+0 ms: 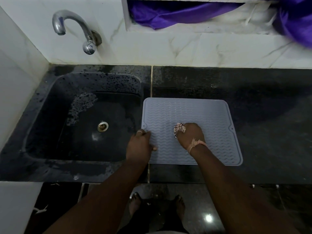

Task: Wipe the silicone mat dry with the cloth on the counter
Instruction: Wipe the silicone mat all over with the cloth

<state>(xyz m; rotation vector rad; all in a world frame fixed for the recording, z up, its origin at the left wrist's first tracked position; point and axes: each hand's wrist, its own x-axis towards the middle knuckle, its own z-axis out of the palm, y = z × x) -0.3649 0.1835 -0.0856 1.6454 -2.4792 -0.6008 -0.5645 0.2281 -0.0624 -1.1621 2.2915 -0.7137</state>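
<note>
A pale blue-grey silicone mat (194, 114) with wavy ridges lies flat on the black counter, just right of the sink. My right hand (190, 135) sits on the mat's near middle, its fingers curled round a bunched white cloth with dark checks (179, 129); the cloth presses on the mat. My left hand (140, 144) grips the mat's left edge near the front corner, thumb on top. Most of the cloth is hidden under my right hand.
A black sink (50, 105) with a metal drain (102, 126) lies to the left, wet with foam patches. A chrome tap (74, 31) juts from the white tiled wall. Purple fabric (168, 14) hangs in a wall opening. Black counter (261, 98) extends right.
</note>
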